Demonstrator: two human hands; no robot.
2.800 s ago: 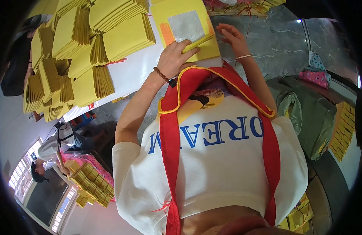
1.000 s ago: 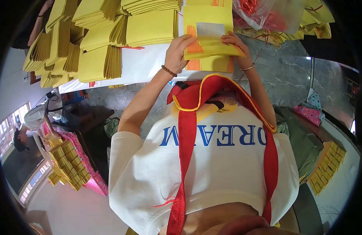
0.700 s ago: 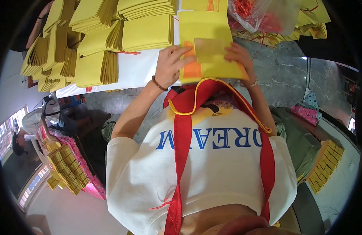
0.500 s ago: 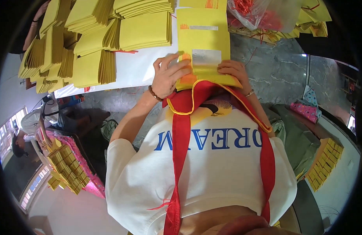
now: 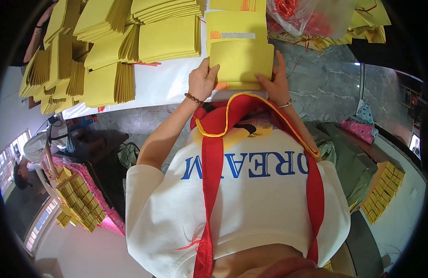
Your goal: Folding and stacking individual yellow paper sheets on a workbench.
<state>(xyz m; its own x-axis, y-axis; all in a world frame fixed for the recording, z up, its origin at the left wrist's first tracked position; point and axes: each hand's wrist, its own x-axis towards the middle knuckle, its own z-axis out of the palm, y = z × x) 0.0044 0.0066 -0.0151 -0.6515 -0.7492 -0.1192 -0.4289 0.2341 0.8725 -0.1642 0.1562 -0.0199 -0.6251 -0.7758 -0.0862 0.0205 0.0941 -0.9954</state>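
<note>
In front of me at the table edge, a folded yellow paper sheet [image 5: 242, 58] lies between my two hands, its plain side up. It covers part of a yellow paper strip [image 5: 221, 23] that has an orange smear and a silver band. My left hand [image 5: 203, 81] is closed at the sheet's near left edge, thumb against the paper and most fingers hidden. My right hand [image 5: 278, 81] holds the right edge, thumb on top and fingers along the side. A little orange shows under the near edge.
Stacks of folded yellow paper [image 5: 170, 39] stand at the left on the white table cover [image 5: 165, 78]. A clear plastic bag [image 5: 292, 16] with red material lies at the far right. Another person [image 5: 35, 146] is beside a pink-edged table at the left, with yellow bundles [image 5: 79, 199].
The near end of the yellow paper has been folded away from me, covering the silver patch. My hands have moved from lying on the sheet to gripping its sides.
</note>
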